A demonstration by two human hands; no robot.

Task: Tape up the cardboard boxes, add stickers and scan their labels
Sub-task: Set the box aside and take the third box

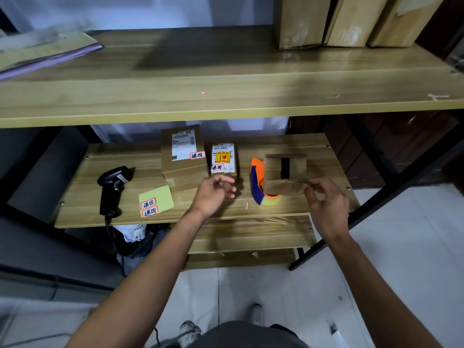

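Over the low shelf [251,209], my right hand [326,204] pinches the unsealed box [286,172] by the corrugated edge of its front flap. My left hand [213,194] hovers with fingers loosely curled, holding nothing. The tape dispenser [261,184] stands between the hands, against the box's left side. The sticker sheet [155,200] and scanner [113,187] lie well to the left of the left hand. The box looks light and stiff, its flap thin and easily creased. I judge a hold across both side walls steadier for taping.
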